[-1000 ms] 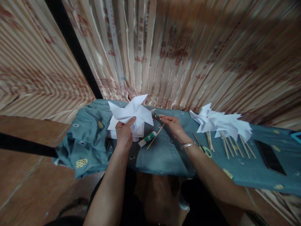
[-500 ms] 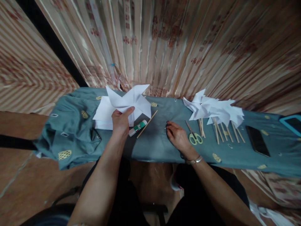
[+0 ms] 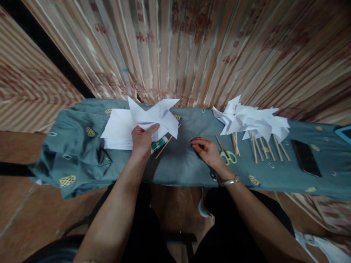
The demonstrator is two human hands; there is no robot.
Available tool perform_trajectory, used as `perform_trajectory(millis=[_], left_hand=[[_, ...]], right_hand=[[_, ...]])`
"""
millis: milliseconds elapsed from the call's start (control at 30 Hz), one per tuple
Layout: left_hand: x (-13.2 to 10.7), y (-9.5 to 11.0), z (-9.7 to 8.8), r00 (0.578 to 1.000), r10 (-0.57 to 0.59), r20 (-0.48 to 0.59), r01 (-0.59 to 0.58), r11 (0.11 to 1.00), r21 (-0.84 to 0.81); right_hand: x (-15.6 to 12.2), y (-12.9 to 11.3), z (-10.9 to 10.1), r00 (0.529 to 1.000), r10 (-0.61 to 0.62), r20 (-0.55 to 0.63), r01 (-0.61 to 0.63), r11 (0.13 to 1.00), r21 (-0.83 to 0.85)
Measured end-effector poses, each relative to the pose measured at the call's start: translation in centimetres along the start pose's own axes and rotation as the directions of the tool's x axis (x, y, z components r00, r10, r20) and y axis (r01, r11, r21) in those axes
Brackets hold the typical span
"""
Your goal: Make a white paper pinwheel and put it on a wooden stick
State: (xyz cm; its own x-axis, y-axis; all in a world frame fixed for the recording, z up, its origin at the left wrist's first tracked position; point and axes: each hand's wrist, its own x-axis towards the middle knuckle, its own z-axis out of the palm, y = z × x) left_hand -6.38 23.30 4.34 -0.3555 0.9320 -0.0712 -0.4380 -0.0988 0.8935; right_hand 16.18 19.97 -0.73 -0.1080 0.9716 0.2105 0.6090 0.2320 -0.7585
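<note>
A folded white paper pinwheel (image 3: 152, 114) is held by its middle in my left hand (image 3: 142, 140), the thumb pressing near its centre. Under its left side lies a stack of white paper (image 3: 116, 126). Partly covered by the pinwheel, a green and white glue stick (image 3: 157, 145) rests beside a thin wooden stick (image 3: 162, 148). To the right, my right hand (image 3: 206, 149) is closed in a pinch low over the cloth; whatever its fingertips hold is too small to make out. Scissors with light green handles (image 3: 228, 157) lie just right of that hand.
Several white pinwheels on wooden sticks (image 3: 257, 120) lie overlapping at the right. Beyond them are a black phone (image 3: 305, 157) and a blue-edged device (image 3: 342, 133). A grey-green patterned cloth (image 3: 181, 171) covers the narrow table, with a striped curtain (image 3: 175, 54) behind.
My left hand has shifted the pinwheel slightly right, so it covers more of the glue stick and the wooden stick's top. My right hand stays pinched in nearly the same place. The view has shifted slightly.
</note>
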Motion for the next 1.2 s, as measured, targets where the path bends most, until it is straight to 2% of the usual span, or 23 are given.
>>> perform_trajectory(millis=[133, 267, 433, 600, 700, 867, 1033, 1200], left_hand=[[-0.1, 0.0, 0.0, 1.000, -0.015, 0.002, 0.015, 1.000, 0.001], [-0.4, -0.1, 0.1, 0.998, -0.051, 0.032, 0.052, 0.998, -0.023], [-0.7, -0.1, 0.2, 0.995, -0.086, 0.046, 0.088, 0.995, -0.045], [-1.3, 0.0, 0.4, 0.992, -0.100, 0.074, 0.103, 0.994, -0.034], [-2.0, 0.2, 0.5, 0.990, -0.102, 0.095, 0.104, 0.994, -0.020], [-3.1, 0.6, 1.2, 0.988, -0.105, 0.117, 0.105, 0.994, 0.000], [-3.9, 0.3, 2.4, 0.987, -0.093, 0.134, 0.088, 0.995, 0.047], [-4.7, -0.1, 3.4, 0.982, -0.024, 0.186, -0.007, 0.986, 0.166]], right_hand=[[-0.4, -0.1, -0.1, 0.999, 0.008, 0.033, -0.008, 1.000, 0.003], [-0.9, -1.0, 0.0, 0.993, -0.092, 0.070, 0.101, 0.985, -0.140], [-1.5, -1.2, -0.1, 0.970, -0.203, 0.137, 0.236, 0.922, -0.306], [-1.8, -1.4, -0.2, 0.962, -0.238, 0.130, 0.268, 0.907, -0.325], [-1.9, -2.3, -0.3, 0.977, -0.192, 0.096, 0.209, 0.952, -0.225], [-1.9, -4.0, -1.0, 1.000, 0.003, -0.012, -0.003, 1.000, 0.014], [-1.4, -5.8, -1.9, 0.988, 0.143, -0.053, -0.127, 0.965, 0.231], [-1.1, -7.6, -2.4, 0.984, 0.155, -0.085, -0.096, 0.872, 0.481]])
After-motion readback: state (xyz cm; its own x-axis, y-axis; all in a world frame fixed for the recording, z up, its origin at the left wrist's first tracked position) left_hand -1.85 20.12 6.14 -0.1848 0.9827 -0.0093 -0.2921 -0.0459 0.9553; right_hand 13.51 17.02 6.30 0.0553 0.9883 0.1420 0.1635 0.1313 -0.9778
